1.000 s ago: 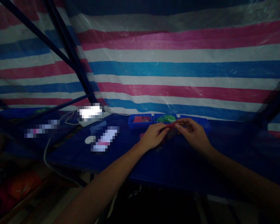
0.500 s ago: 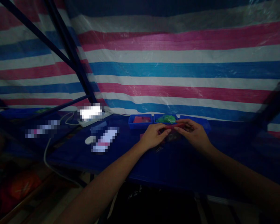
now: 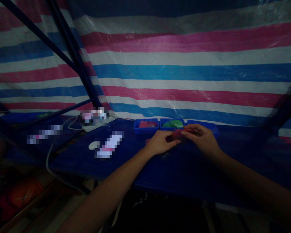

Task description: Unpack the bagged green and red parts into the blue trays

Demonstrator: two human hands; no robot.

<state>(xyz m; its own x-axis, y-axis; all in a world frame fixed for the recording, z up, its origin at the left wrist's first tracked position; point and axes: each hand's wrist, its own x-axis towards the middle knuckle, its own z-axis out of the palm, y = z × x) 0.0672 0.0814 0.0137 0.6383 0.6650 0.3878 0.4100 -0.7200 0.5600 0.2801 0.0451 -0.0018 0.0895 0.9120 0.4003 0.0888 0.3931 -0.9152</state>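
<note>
A thin, dark red flat piece [image 3: 178,135], dim and partly covered by fingers, is held up between my two hands above the blue table [image 3: 157,171]. My right hand [image 3: 205,139] pinches its right side between thumb and fingers. At its left side is my left hand [image 3: 158,141], the thumb along the lower edge and the fingers behind, closed on it. Another pinkish-red piece [image 3: 147,141] shows on the table beside my left hand. Just beyond are small blue bins, one with red pieces [image 3: 147,124], one with green plastic-looking pieces [image 3: 172,124].
A third blue bin [image 3: 201,123] stands behind my right hand. To the left lie a blurred-out phone-like object [image 3: 110,144], a white round object [image 3: 94,145] and a white power strip [image 3: 99,124] with cables. Blue metal posts [image 3: 81,76] and a striped tarp [image 3: 184,71] bound the table.
The red piece has tipped, so more of its flat face shows. My left thumb and fingers have spread a little wider; my right hand has hardly moved.
</note>
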